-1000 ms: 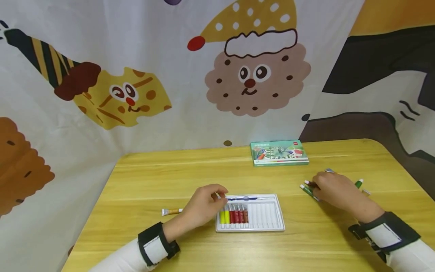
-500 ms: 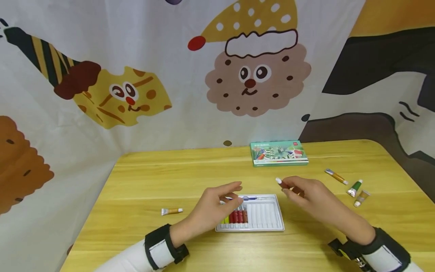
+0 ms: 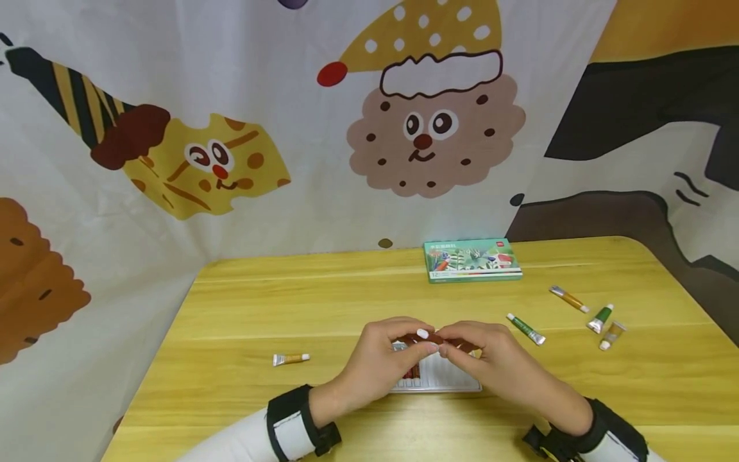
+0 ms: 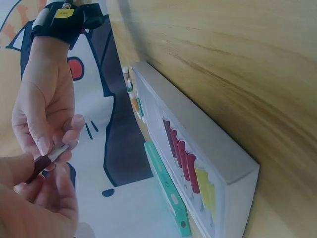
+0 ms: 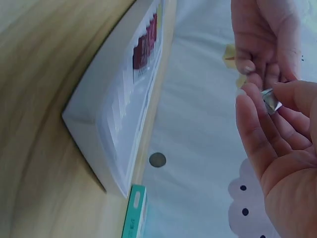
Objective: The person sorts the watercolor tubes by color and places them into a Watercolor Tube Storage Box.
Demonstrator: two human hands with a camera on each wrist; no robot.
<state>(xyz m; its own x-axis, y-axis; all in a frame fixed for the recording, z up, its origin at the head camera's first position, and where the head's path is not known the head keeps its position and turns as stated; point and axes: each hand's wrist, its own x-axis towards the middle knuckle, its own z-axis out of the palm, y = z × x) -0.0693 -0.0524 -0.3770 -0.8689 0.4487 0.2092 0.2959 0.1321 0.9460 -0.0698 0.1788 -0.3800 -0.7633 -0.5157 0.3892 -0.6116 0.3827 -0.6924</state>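
Both hands meet just above the white tray (image 3: 456,384). Between them lies a dark red paint tube (image 3: 440,338) with a white cap, held level. My left hand (image 3: 424,344) pinches its cap end, and my right hand (image 3: 455,346) pinches its flat crimped end (image 5: 271,99). The left wrist view shows the tube (image 4: 47,161) between the fingertips of both hands. The tray (image 4: 198,148) holds yellow tubes (image 4: 208,191) and red tubes (image 4: 181,153) at its left end. My hands hide most of them in the head view.
A green paint box (image 3: 472,260) lies at the table's far edge. Loose tubes lie on the wood: an orange one (image 3: 290,359) to the left, a green one (image 3: 525,328) right of the hands, and three more (image 3: 602,318) further right.
My right hand brought the dark red tube from the right of the table to above the tray. My left hand rose from the tray and took its cap end. A green tube stayed behind.
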